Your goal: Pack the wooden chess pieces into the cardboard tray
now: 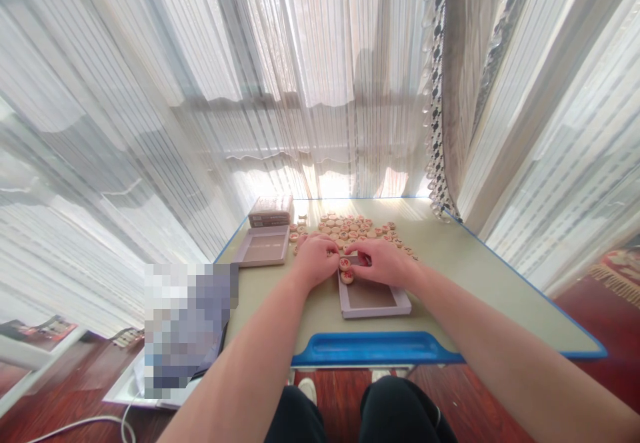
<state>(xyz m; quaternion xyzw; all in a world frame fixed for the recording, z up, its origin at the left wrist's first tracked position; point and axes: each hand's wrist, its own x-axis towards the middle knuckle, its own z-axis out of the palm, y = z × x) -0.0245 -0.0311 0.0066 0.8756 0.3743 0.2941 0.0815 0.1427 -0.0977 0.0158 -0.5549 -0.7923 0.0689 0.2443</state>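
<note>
My left hand is closed, its fingers curled around a xiangqi piece that shows partly between them, just beyond the tray's far left corner. Over the far part of a shallow box tray, my right hand curves with thumb and fingers apart, and no piece shows between them. Two round wooden xiangqi pieces with red characters, one piece behind the other piece, sit at the tray's left side near my right thumb. Many loose xiangqi pieces lie spread beyond both hands, some hidden behind them.
A second shallow box part lies on the table at left, with a stacked box behind it. The pale table has a blue edge and a blue front trough. Sheer curtains hang behind.
</note>
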